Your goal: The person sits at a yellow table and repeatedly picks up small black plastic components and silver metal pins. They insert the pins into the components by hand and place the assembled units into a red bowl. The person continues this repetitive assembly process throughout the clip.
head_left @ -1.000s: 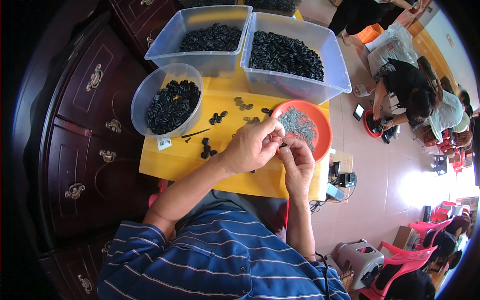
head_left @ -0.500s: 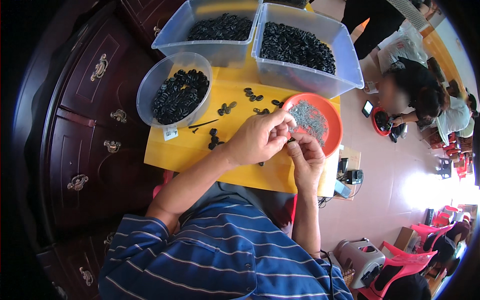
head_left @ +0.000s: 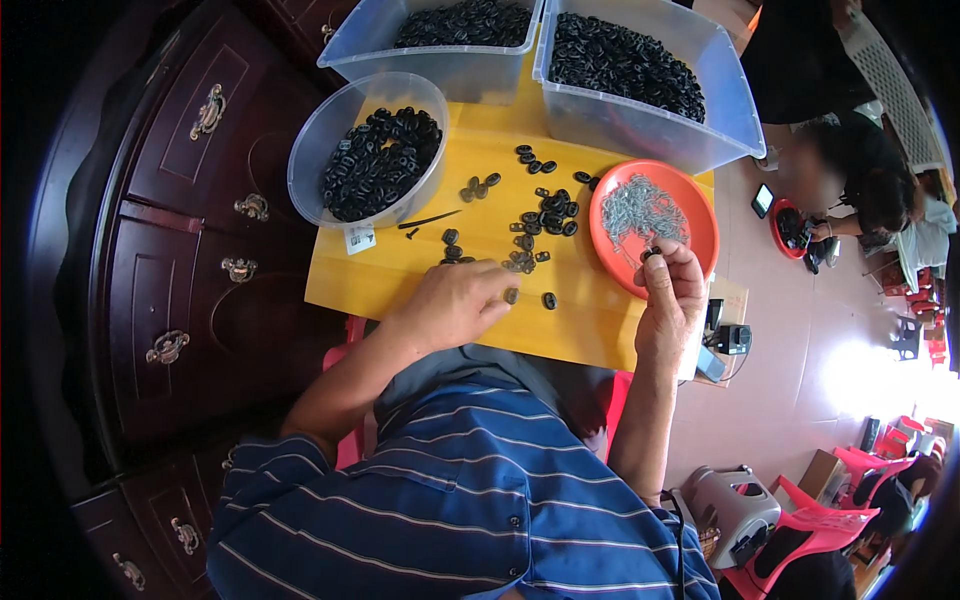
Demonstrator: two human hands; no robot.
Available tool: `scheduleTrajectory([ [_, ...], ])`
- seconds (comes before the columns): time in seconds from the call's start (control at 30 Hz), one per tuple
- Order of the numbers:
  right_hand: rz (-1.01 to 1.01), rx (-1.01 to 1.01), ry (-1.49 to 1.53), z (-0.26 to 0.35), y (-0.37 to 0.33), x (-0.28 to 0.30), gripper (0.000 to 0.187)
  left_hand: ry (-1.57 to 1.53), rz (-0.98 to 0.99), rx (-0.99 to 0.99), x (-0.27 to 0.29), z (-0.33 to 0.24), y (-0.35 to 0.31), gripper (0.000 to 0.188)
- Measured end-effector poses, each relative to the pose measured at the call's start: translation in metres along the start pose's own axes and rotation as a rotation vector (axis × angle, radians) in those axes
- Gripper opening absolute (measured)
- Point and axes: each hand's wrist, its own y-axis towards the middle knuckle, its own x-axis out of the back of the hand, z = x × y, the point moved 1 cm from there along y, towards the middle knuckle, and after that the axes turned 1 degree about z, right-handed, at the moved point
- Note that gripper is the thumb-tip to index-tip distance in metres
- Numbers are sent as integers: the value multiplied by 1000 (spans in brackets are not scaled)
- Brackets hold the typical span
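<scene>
My right hand (head_left: 670, 300) is closed in a pinch on a small black oval piece (head_left: 652, 253), over the near right part of an orange-red bowl (head_left: 707, 225). Thin silver metal pins (head_left: 645, 210) lie heaped in that bowl. Lower on the yellow tabletop (head_left: 400, 280), my left hand (head_left: 450, 305) curls palm down, thumb and forefinger around another dark oval piece (head_left: 511, 296). A loose black oval piece (head_left: 549, 300) lies just right of it. More oval pieces (head_left: 550, 212) form a loose cluster between the hands and the bins.
A round clear tub (head_left: 300, 180) and two rectangular clear bins (head_left: 640, 120) hold many black pieces. A thin black rod (head_left: 430, 218) lies by the tub. Dark wooden drawers (head_left: 180, 250) stand at left. At right another person (head_left: 850, 180) works by a red bowl (head_left: 785, 230).
My hands have parted. The left has moved left and down to the tabletop, while the right stays raised by the bowl with its piece. The whole view has shifted slightly.
</scene>
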Motion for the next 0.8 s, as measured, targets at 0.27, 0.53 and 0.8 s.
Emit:
scheduleTrajectory([
  [0.27,8,-6,-1,-1,-1,-4,18,36,-95,-3,-19,4,2,25],
  [0.53,16,-31,-4,-6,-4,-8,16,20,-47,5,-19,3,3,16],
  [0.8,9,-98,148,-12,-13,-25,16,-470,-126,4,-14,-27,14,9],
])
